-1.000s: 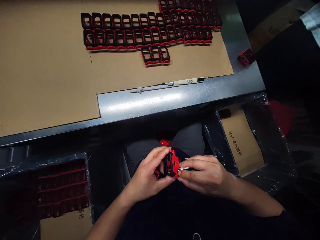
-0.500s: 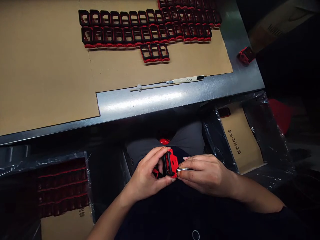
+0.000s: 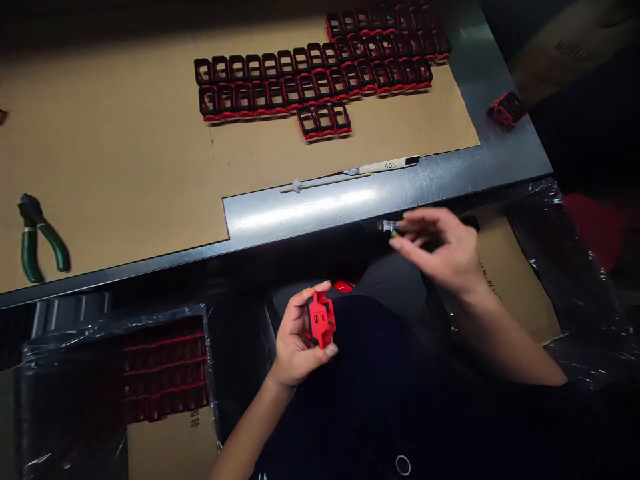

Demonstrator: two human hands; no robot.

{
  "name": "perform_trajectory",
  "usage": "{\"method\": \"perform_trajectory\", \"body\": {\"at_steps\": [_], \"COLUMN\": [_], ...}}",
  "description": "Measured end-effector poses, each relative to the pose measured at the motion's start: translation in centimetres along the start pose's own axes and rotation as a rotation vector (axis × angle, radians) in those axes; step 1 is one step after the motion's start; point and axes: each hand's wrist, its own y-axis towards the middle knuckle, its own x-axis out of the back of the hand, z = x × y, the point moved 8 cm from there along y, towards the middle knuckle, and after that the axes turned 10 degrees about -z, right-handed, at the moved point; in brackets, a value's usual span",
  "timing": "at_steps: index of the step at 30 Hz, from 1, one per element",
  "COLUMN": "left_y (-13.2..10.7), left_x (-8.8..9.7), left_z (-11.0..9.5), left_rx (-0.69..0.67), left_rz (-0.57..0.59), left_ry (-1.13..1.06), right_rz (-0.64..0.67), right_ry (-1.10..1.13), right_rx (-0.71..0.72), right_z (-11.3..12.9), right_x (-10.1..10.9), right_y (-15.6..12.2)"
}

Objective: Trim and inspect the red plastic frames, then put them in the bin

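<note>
My left hand (image 3: pixel 299 343) is closed round a small red and black plastic part (image 3: pixel 321 319), held over my lap below the table edge. My right hand (image 3: pixel 440 250) is raised near the steel table edge, its fingers pinched on a thin metal tool (image 3: pixel 391 227) that shows blurred at the fingertips. On the brown cardboard sheet (image 3: pixel 125 160) at the far side lie rows of several like red and black parts (image 3: pixel 320 77).
A white stick and a blade marked A55 (image 3: pixel 390 165) lie at the cardboard's near edge. Green-handled pliers (image 3: pixel 37 237) rest at the left. One loose part (image 3: pixel 507 109) sits at the table's right. Plastic-lined boxes stand below: parts at left (image 3: pixel 160 373), cardboard at right (image 3: pixel 515 280).
My right hand has left the part and risen up and right towards the table edge with the thin tool. My left hand keeps the part. The view has shifted left, showing the pliers.
</note>
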Motion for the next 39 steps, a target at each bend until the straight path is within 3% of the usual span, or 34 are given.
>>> {"method": "perform_trajectory", "body": {"at_steps": [2,5,11,14,17,19,22,24,27,31,36,39], "left_y": [-0.1,-0.4,-0.5,-0.4,-0.6,-0.7,-1.0,-1.0,-1.0,-0.9,-1.0,-0.8], "left_x": [0.4,0.5,0.3,0.4,0.6,0.7,0.8,0.7,0.6,0.1,-0.3,-0.9], "left_z": [0.2,0.1,0.0,0.3,0.5,0.7,1.0,1.3,1.3,0.8,0.9,1.0], "left_rx": [-0.003,-0.029,-0.043,-0.022,-0.029,-0.053,-0.107,-0.141,-0.176,-0.189,-0.102,-0.036], "left_rz": [-0.032,-0.048,-0.050,-0.062,-0.069,-0.056,-0.022,-0.004,0.012,0.046,0.070,0.098], "left_ry": [-0.068,-0.103,-0.093,-0.019,0.083,0.121,0.169,0.205,0.224,0.213,0.142,0.066], "right_rz": [-0.046,0.002,0.101,-0.018,-0.147,-0.019,0.521,0.734,0.785,0.791,0.909,0.930], "right_ry": [-0.091,-0.120,-0.224,-0.208,-0.131,0.114,0.561,0.682,0.693,0.718,1.034,1.076], "right_rx": [0.020,0.118,0.221,0.169,0.076,-0.095,-0.363,-0.479,-0.609,-0.673,-0.872,-0.985], "right_z": [-2.1,-3.1,-3.4,-3.3,-1.4,0.1,3.8,5.8,6.2,5.5,5.3,5.2], "right_x": [-0.9,-3.1,-6.3,-5.7,-3.8,-4.0,-7.0,-8.0,-8.6,-9.1,-10.9,-11.6], "right_y": [2.7,5.4,6.2,5.8,3.6,1.0,-4.8,-7.6,-8.9,-8.9,-10.6,-11.4]}}
